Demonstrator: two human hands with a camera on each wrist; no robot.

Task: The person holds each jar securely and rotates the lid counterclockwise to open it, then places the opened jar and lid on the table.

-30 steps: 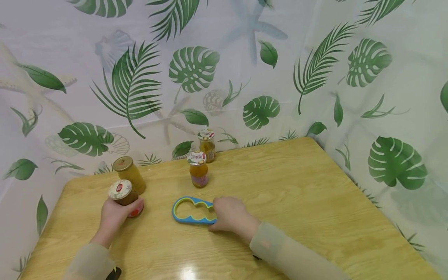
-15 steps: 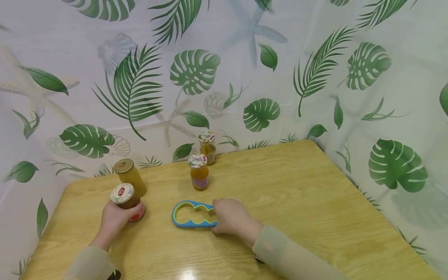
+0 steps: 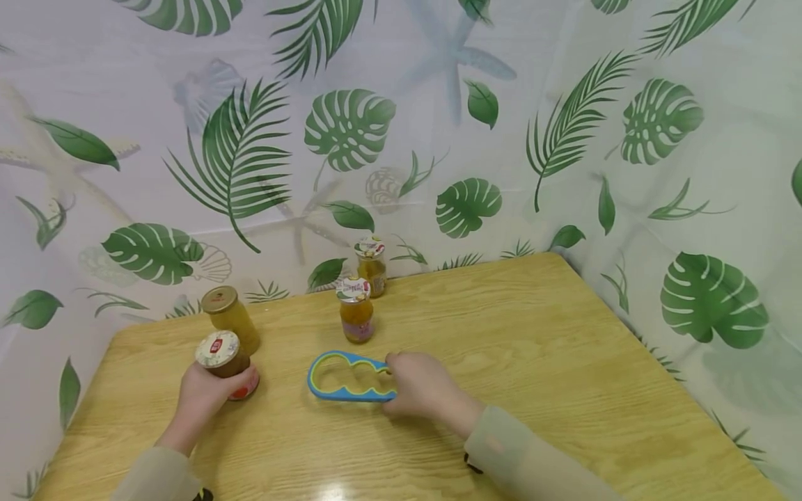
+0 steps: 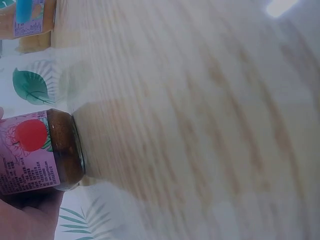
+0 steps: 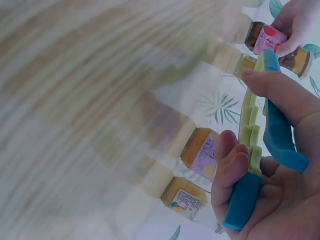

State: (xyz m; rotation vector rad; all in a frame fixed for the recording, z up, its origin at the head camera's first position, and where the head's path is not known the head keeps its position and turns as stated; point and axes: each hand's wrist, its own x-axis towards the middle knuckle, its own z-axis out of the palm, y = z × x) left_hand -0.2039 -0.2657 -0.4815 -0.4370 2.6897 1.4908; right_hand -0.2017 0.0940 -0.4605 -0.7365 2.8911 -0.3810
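My left hand (image 3: 202, 400) grips a glass jar (image 3: 219, 350) of brown contents, fingers curled round its side. A patterned white lid tops it; its pink label (image 4: 29, 155) with a red fruit faces the left wrist camera. To the right, my right hand (image 3: 425, 386) holds one end of a blue jar opener (image 3: 344, 395) with a scalloped yellow-green inner edge. In the right wrist view, thumb and fingers wrap the opener's blue handle (image 5: 280, 132); the palm hides part of it. The opener hangs low over the table, a faint shadow beneath.
A yellow jar (image 3: 233, 320) with a gold lid stands right behind the held jar. Two smaller jars stand near the back edge, an orange one (image 3: 356, 313) in front of an amber one (image 3: 372, 270). A leaf-print sheet (image 3: 401, 139) backs the wooden table (image 3: 532, 334).
My right hand has shifted slightly right with the jar opener, whose far end now looks tipped up a little. My left hand stays on its jar with hardly any movement.
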